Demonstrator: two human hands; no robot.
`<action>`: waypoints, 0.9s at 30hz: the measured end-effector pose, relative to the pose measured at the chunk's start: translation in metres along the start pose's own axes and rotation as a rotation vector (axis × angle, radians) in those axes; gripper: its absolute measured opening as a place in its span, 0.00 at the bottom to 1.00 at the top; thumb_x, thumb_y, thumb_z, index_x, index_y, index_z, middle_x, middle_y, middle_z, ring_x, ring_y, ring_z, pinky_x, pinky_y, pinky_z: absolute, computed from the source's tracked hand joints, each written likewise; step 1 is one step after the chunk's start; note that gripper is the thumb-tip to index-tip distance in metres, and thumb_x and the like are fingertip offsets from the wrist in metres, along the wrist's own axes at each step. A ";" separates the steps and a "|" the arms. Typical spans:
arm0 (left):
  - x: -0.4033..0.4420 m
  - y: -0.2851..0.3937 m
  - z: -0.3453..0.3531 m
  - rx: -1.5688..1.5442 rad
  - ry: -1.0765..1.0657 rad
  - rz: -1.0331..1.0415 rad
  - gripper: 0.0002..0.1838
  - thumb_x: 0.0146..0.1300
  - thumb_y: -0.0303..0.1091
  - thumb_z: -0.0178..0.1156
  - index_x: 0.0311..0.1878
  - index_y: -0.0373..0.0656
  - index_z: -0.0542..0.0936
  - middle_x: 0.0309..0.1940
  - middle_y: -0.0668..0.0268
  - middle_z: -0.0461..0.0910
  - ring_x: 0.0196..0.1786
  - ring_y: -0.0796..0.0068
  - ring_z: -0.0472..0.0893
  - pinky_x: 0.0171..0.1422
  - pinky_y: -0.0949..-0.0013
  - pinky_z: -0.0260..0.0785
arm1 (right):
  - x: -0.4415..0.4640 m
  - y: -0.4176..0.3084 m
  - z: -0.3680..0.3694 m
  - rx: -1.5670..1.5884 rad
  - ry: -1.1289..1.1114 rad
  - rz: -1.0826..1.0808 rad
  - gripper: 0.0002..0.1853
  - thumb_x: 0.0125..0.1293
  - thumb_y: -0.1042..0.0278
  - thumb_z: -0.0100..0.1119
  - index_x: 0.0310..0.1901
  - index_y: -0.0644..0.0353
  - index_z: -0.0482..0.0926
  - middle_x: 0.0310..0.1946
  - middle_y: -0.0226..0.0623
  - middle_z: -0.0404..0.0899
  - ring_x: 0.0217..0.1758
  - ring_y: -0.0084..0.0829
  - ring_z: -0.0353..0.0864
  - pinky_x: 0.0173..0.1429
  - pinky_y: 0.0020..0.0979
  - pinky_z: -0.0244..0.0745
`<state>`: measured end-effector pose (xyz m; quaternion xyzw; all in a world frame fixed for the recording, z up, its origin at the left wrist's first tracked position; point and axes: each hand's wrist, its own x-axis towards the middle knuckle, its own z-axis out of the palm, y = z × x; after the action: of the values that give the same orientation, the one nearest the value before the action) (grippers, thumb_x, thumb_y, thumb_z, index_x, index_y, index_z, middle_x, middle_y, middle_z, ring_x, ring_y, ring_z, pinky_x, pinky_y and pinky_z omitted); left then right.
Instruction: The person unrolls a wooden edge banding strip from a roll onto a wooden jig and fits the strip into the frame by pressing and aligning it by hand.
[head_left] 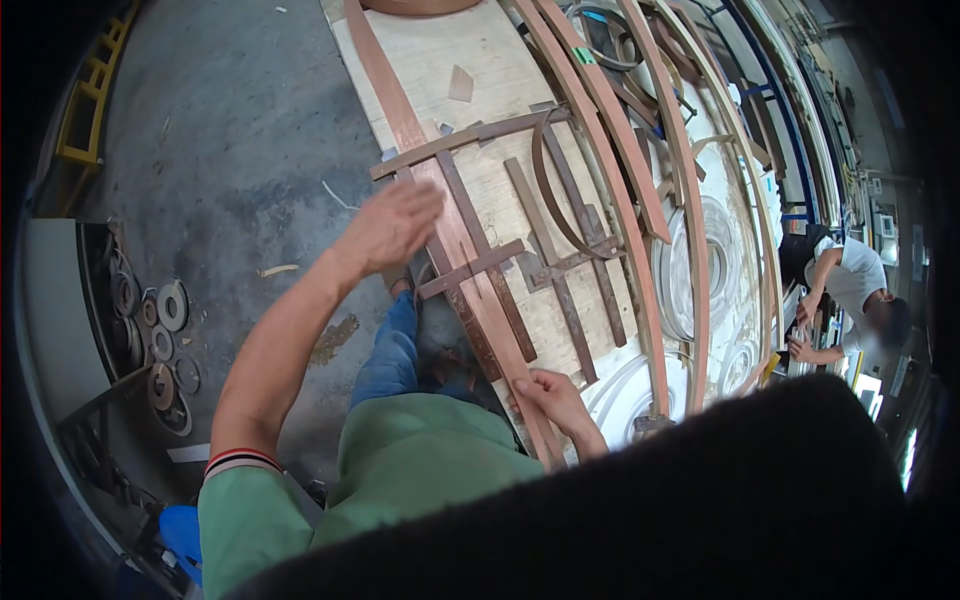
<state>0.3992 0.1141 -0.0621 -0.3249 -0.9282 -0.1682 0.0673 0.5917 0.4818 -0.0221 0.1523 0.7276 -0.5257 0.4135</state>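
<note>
A long reddish wood strip (462,235) runs lengthwise along the near edge of a plywood worktable (500,60). My right hand (560,405) grips this strip near its lower end, thumb on top and fingers at its edge. Over the upper middle of the strip is my left hand (398,225), its fingers smeared by motion; whether it touches the wood cannot be told. Two brown crossbars, an upper one (470,138) and a shorter lower one (472,269), lie across the strip. Darker slats (560,230) and a thin bent band (545,185) are beside it.
Several long wooden strips (640,300) lie along the table's far side, near white coils (705,255). Rolls of edging (172,305) stand in a cabinet at left. A co-worker (860,285) bends over work at right. Scraps (278,270) lie on the floor.
</note>
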 end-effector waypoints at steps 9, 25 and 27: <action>0.008 -0.009 -0.010 0.048 0.058 -0.044 0.16 0.72 0.38 0.60 0.56 0.41 0.83 0.63 0.64 0.81 0.72 0.62 0.74 0.75 0.55 0.64 | 0.008 -0.002 0.007 0.300 -0.031 0.144 0.14 0.79 0.60 0.61 0.43 0.64 0.83 0.27 0.35 0.85 0.28 0.24 0.84 0.36 0.25 0.81; -0.013 0.039 0.007 -0.077 0.056 -0.063 0.15 0.72 0.38 0.58 0.56 0.43 0.83 0.65 0.66 0.80 0.72 0.62 0.73 0.77 0.54 0.62 | -0.038 0.054 -0.003 0.286 0.029 0.218 0.13 0.78 0.60 0.62 0.46 0.63 0.85 0.27 0.32 0.84 0.29 0.22 0.84 0.36 0.25 0.81; -0.014 0.040 0.007 -0.066 0.078 -0.044 0.15 0.71 0.38 0.58 0.55 0.43 0.83 0.64 0.67 0.80 0.71 0.62 0.73 0.77 0.54 0.62 | -0.043 0.057 -0.003 0.299 0.034 0.222 0.12 0.77 0.61 0.62 0.46 0.63 0.86 0.28 0.32 0.85 0.29 0.22 0.84 0.37 0.25 0.80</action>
<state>0.4352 0.1374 -0.0618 -0.2995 -0.9258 -0.2127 0.0891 0.6543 0.5162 -0.0250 0.3003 0.6272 -0.5764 0.4292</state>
